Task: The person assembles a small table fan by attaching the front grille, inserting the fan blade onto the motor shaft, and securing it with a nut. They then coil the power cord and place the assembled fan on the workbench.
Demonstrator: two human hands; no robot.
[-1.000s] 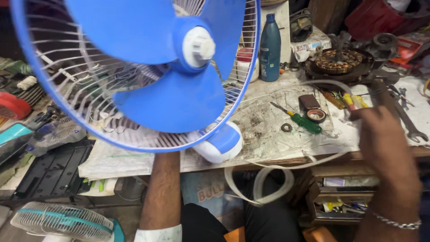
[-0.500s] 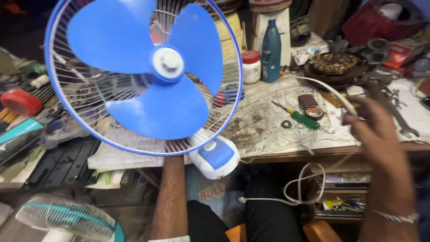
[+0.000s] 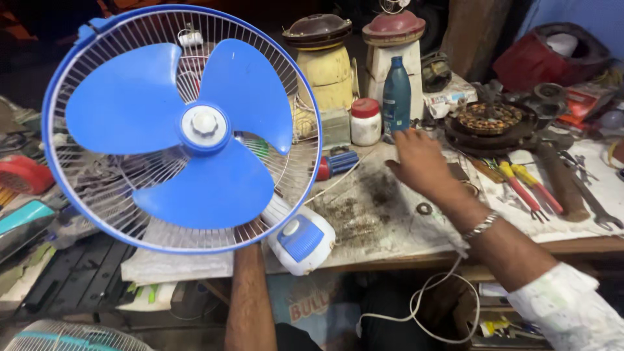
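Observation:
A table fan (image 3: 205, 123) with blue blades, a white wire grille and a blue rim stands tilted at the left. Its white and blue base (image 3: 302, 237) lies on the workbench's (image 3: 390, 231) front edge. My left forearm (image 3: 250, 299) rises behind the grille, which hides the hand holding the fan. My right hand (image 3: 421, 164) hovers palm down over the stained bench top, fingers apart, just below a dark blue bottle (image 3: 396, 97). The fan's white cord (image 3: 416, 312) runs across the bench under that hand and loops down off the edge.
A white jar with a red lid (image 3: 366, 121) stands beside the bottle. A copper-wound motor part (image 3: 489, 118), screwdrivers (image 3: 520, 188), a wrench (image 3: 595, 208) and a washer (image 3: 424, 208) lie at the right. Two old appliances (image 3: 323, 65) stand behind. Another fan grille (image 3: 65, 335) sits below left.
The fan has swung left and farther off, so the whole grille shows. My right hand has moved from the right edge in over the bench toward the bottle, and the cord now hangs beneath my wrist.

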